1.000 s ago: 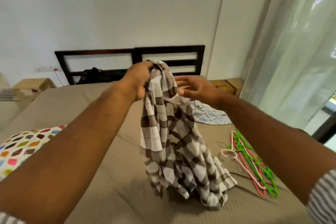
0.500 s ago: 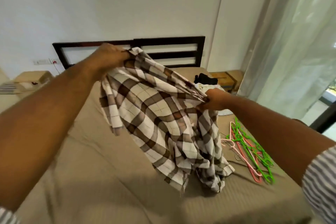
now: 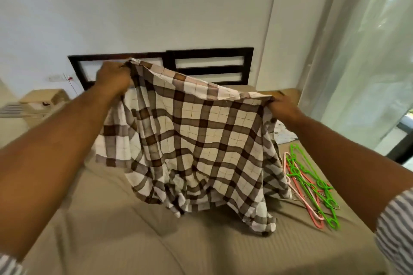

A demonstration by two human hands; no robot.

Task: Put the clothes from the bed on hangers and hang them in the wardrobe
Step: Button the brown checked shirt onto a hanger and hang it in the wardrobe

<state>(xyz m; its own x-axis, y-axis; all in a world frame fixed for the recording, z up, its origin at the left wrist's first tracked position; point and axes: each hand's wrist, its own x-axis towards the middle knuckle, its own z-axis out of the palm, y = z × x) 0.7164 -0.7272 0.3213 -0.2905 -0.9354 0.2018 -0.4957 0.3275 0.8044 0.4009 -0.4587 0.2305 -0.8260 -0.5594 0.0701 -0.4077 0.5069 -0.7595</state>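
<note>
At the far left a cardboard box (image 3: 44, 98) stands beside the bed (image 3: 134, 236), close to the wall. The bed, covered in a tan ribbed sheet, fills the near part of the scene, and a dark wooden headboard (image 3: 210, 62) closes its far end. The left hand (image 3: 112, 79) is raised in front of the left half of the headboard, its fingers curled tight round the upper left corner of a brown-and-white checked garment (image 3: 194, 140). The garment is spread wide between both hands, held up over the middle of the bed. Its top edge slopes down from left to right, and its lowest folds reach the sheet. The right hand (image 3: 282, 107), lower than the left, has its fingers closed on the upper right corner of the same garment. Just below that hand a pale cloth (image 3: 285, 135) lies on the far right of the bed, partly hidden behind the checked fabric. Nearer, a loose pile of green, pink and red hangers (image 3: 312, 187) lies flat on the right side of the bed, just beside the garment's hanging edge. A sheer curtain (image 3: 368, 62) hangs along the right.
</note>
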